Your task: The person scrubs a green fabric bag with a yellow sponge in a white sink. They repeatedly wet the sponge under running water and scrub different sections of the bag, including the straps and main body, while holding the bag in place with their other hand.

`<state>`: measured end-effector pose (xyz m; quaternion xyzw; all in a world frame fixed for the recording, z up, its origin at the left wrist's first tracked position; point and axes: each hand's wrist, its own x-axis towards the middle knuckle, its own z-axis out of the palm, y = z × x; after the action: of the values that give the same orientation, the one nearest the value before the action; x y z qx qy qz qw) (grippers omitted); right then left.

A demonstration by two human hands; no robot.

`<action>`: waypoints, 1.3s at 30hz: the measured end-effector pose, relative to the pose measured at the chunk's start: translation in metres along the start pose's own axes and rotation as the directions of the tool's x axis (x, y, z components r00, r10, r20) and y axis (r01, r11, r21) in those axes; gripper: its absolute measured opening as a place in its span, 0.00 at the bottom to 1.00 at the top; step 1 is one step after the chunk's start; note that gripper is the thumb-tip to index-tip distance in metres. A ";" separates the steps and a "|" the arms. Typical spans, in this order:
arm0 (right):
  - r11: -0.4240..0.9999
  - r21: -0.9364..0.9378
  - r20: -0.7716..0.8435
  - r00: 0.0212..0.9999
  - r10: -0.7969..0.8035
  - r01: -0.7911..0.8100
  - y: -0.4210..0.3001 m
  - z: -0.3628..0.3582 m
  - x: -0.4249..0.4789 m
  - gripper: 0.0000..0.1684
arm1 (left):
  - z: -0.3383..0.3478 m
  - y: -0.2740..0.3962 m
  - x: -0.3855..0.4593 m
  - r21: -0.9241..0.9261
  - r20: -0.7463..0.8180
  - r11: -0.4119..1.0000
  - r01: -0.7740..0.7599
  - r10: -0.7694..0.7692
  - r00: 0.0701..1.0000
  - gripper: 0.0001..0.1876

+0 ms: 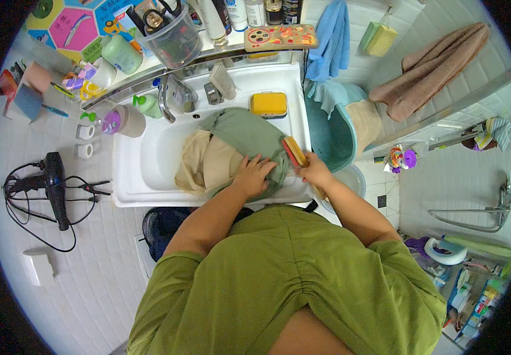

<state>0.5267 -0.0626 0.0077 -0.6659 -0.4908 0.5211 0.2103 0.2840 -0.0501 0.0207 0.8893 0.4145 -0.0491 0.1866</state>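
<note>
A green and beige cloth item [251, 133] lies bunched in the white sink [153, 155] and over its right-hand ledge. My left hand [253, 175] rests on it with the fingers spread, pressing on the fabric near the sink's front edge. My right hand [315, 171] grips a scrub brush [295, 151] with a yellow back and red bristles, held at the right edge of the cloth. Behind the cloth, a yellow bar of soap [268, 104] sits in a dish on the sink's back ledge. The chrome faucet [165, 100] reaches over the basin at the left.
A grey tube [222, 80] and a green pump bottle [147, 105] stand along the sink's back. Right of the sink is a teal tub [333, 133] with cloths over its rim. A black hair dryer [56, 191] hangs on the left wall. A patterned phone [281, 37] lies on the shelf.
</note>
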 end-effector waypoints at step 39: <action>0.690 -0.685 -0.025 0.939 -0.343 0.234 -0.127 0.028 0.107 0.29 | 0.030 -0.003 -0.034 -0.139 -0.250 0.989 -0.051 0.015 0.968 0.32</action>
<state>0.4441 0.0789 0.0462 -0.6481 -0.7265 0.2169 0.0715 0.2613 -0.0839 -0.0002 0.8795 0.4220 0.0956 0.1980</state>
